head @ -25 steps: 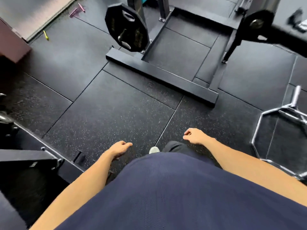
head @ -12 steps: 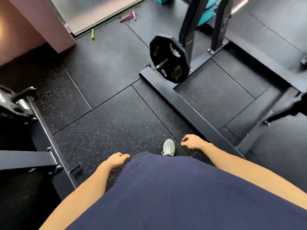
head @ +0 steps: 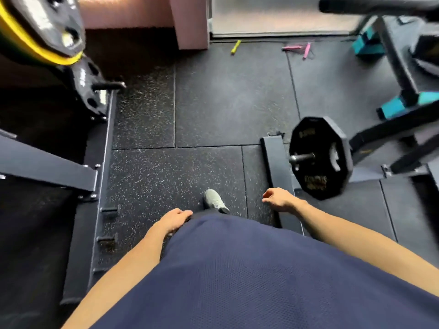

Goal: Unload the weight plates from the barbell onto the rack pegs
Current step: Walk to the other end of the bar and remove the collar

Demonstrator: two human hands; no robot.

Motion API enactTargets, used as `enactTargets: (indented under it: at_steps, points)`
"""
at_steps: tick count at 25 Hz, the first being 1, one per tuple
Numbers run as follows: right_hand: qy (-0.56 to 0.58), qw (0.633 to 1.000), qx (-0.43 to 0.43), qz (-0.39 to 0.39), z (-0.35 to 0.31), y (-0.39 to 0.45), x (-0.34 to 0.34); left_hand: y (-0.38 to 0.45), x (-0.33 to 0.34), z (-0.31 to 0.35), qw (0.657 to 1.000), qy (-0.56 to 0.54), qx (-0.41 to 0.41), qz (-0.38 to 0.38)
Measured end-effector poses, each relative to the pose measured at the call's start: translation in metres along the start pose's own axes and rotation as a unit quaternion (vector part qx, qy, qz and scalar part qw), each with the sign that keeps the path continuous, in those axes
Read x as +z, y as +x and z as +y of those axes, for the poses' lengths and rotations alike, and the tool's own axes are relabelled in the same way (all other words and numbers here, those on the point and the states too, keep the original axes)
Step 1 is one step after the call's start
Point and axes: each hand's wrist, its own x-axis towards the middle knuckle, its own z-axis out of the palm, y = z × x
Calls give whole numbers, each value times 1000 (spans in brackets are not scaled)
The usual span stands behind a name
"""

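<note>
Both my hands hang loose and empty, left hand at my hip, right hand near the black plate on its peg. Heavy, rigid iron, I judge; grip its cut-out slots two-handed.

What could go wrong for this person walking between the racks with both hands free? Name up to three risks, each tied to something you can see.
1. The black plate hangs on a peg whose tip juts toward the walkway, near the right hand; it could catch the hand.
2. The rack's base beam lies beside the shoe: a likely trip.
3. The left rack's short peg also sticks out.
</note>
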Motion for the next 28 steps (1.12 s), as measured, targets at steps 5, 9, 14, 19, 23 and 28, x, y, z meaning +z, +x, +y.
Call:
enactTargets:
  at_steps: [5,9,14,19,23,28]
  points:
    - [-122,987,-95,-32,-75,71,-84,9,-46,33,989,-121,-68,47]
    - [-247,949,-186,-70,-141,119,-133,1,-53,48,945,-286,-112,109]
    - [-371,869,-304,-122,-218,153,-171,-13,-27,77,849,-464,-177,181]
    - [-423,816,-358,-164,-274,170,-192,-23,0,114,757,-540,-217,296]
    - [-423,777,-436,-165,-327,152,-189,-65,-29,100,718,-556,-219,356]
    - [-368,759,-518,-141,-405,95,-174,-133,-98,67,692,-513,-204,465]
